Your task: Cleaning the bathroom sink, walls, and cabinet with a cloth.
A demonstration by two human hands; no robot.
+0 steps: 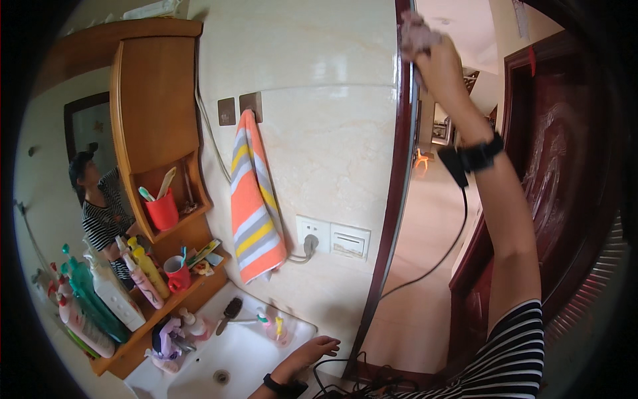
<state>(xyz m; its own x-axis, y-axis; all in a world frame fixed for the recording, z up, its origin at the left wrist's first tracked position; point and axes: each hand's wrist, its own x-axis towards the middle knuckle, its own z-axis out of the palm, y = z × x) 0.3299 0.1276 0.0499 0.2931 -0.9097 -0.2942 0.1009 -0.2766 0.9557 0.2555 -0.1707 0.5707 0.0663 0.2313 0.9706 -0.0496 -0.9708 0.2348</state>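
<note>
My right hand (438,60) is raised high, closed around a crumpled greyish-pink cloth (419,34). The cloth is pressed against or very close to the upper part of the dark red door frame (384,266); it is blurred, so contact is hard to judge. Low down, near the right corner of the white sink (259,362), my left hand (314,351) hangs with its fingers stretched out and nothing in it. Black bands with cables sit on both wrists.
An orange, grey and yellow striped towel (254,206) hangs on the tiled wall. Below it a plug (310,243) sits in a socket. Bottles (113,292) and a red mug (177,274) crowd the wooden shelf left; a hairbrush (230,312) lies on the sink. A dark door (545,179) stands right.
</note>
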